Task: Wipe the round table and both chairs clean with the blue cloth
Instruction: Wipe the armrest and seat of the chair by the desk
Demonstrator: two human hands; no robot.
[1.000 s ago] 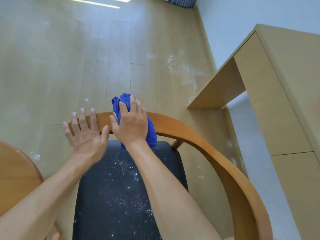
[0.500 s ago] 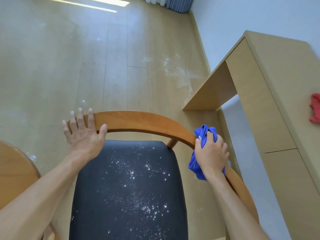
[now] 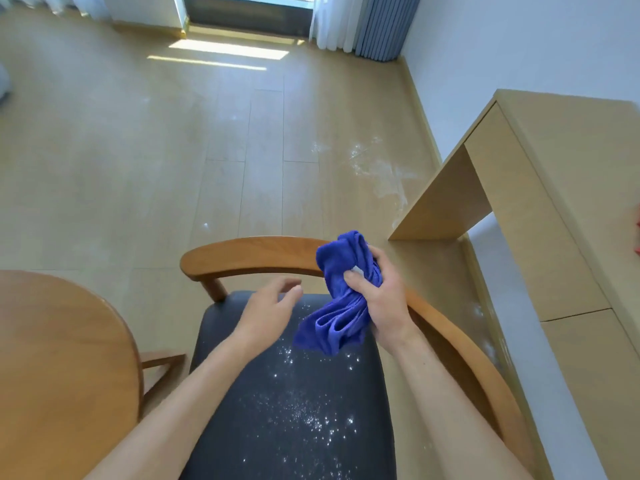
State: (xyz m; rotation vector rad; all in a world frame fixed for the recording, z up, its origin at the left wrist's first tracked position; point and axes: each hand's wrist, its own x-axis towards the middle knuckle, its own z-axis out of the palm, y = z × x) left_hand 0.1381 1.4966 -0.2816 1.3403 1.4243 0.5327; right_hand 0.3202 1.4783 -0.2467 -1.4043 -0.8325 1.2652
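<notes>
Your right hand [image 3: 379, 299] grips the bunched blue cloth [image 3: 341, 299], held up over the chair [image 3: 263, 252] seat, just inside the curved wood backrest; cloth's lower end hangs w/o clearly touching the seat. Your left hand [image 3: 268, 311] hovers beside the cloth, fingers relaxed, holding nothing. Dark seat pad [image 3: 287, 410] is speckled w/ white crumbs, mostly center & near side. Round table [image 3: 59, 358] edge sits at your left, next to the chair. Floor [image 3: 374, 168] near the wall cabinet [image 3: 554, 209] has white smears.
</notes>
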